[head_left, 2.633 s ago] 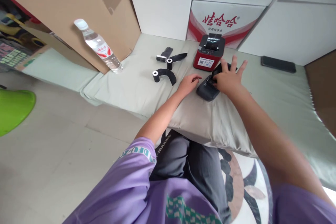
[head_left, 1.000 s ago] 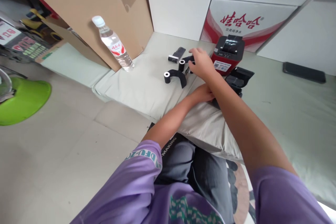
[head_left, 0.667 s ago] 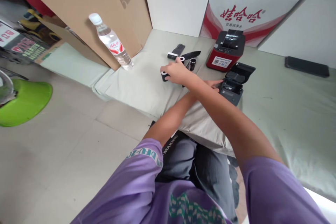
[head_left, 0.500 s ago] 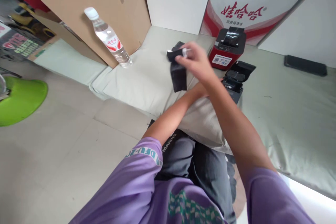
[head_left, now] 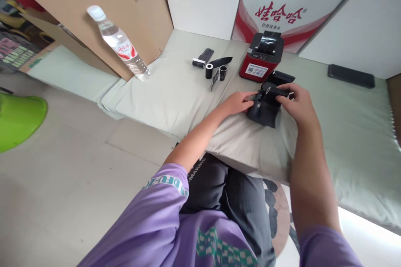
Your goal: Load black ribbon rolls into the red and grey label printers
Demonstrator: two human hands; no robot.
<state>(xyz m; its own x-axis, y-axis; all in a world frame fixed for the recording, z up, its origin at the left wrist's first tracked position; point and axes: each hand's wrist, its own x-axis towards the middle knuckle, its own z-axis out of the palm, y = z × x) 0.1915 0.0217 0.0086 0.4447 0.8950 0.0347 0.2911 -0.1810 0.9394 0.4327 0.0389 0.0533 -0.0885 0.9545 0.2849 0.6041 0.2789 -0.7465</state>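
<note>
My right hand (head_left: 297,102) pinches a black paper roll (head_left: 276,92) at the open top of a small black printer. The roll's loose black strip (head_left: 263,116) hangs over the printer's front and hides much of its body. Behind the roll, the printer's lid (head_left: 280,77) stands raised. My left hand (head_left: 238,103) grips the printer's left side, thumb and fingers against it. Just behind stands a red and black printer (head_left: 258,63) with a dark strip sticking out of its top.
Several small black rolls (head_left: 209,71) with loose strips lie left of the printers on the padded bench (head_left: 163,104). A water bottle (head_left: 123,50) leans by a cardboard box (head_left: 147,21). White cartons (head_left: 282,0) line the back. A flat black object (head_left: 351,76) lies at right.
My right hand has carried the black roll with its strip rightwards from beside the loose rolls to the open printer. My left hand stays at the printer; the view has shifted slightly.
</note>
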